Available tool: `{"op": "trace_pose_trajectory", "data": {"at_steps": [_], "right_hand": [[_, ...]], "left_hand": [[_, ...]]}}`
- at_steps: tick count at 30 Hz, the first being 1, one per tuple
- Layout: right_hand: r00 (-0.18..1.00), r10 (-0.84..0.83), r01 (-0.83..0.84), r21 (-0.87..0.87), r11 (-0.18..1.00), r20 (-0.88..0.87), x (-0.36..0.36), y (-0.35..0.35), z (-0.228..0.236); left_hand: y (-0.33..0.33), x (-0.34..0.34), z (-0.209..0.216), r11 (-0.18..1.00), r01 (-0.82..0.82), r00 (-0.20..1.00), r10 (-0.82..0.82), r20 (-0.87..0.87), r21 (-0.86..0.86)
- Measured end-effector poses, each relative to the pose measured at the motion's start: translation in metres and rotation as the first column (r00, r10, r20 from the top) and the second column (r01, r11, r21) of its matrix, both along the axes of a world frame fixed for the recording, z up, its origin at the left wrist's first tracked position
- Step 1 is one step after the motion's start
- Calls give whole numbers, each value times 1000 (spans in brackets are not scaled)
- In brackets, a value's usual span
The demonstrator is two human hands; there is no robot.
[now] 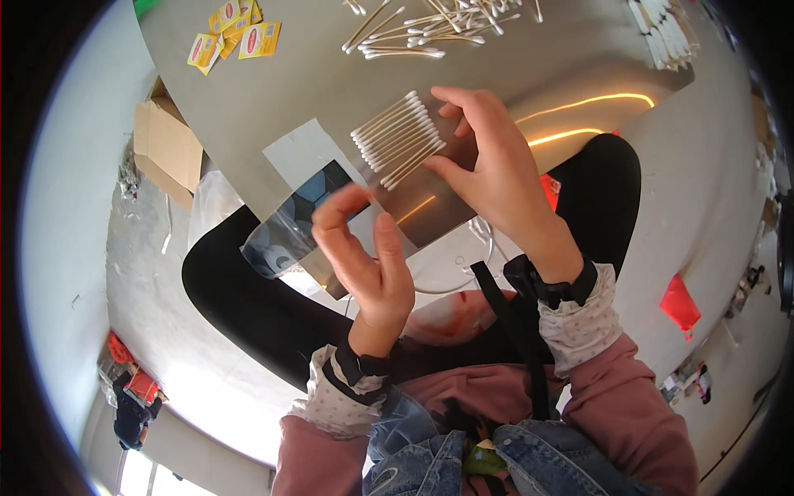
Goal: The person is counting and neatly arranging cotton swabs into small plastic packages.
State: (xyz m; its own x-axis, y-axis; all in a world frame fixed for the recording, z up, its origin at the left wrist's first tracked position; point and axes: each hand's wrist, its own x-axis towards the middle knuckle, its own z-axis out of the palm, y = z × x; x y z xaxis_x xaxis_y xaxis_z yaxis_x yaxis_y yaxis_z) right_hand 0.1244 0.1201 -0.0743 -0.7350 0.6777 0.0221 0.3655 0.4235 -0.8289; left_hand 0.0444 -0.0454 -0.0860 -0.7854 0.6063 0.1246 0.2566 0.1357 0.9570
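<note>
Cotton swabs lie side by side on the counter just left of my right grip, which I hold unclenched, thumb and forefinger apart at the row's nearer ends; from my feed I cannot tell whether the thumb touches. My left grip, released and partly blurred, sits below and left of that row, beside a clear plastic bag, and a loose swab pile lies beyond both.

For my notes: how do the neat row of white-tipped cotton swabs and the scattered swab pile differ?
In the neat row, swabs lie nearly parallel; in the scattered pile, many cross. The row is beside the right hand; the pile lies farther away. Both have white tips.
</note>
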Motion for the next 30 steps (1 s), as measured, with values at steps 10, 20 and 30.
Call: {"op": "trace_pose_trajectory", "data": {"at_steps": [10, 20, 30], "right_hand": [[887, -212, 63, -349, 935, -409, -21, 3, -17], [854, -167, -127, -508, 852, -493, -41, -9, -18], [857, -303, 49, -520, 853, -416, -15, 25, 1]], "left_hand": [[17, 4, 7, 982, -141, 975, 116, 190, 123], [68, -4, 0, 894, -282, 890, 109, 442, 348], [16, 1, 49, 832, 555, 824, -550, 136, -4]]}}
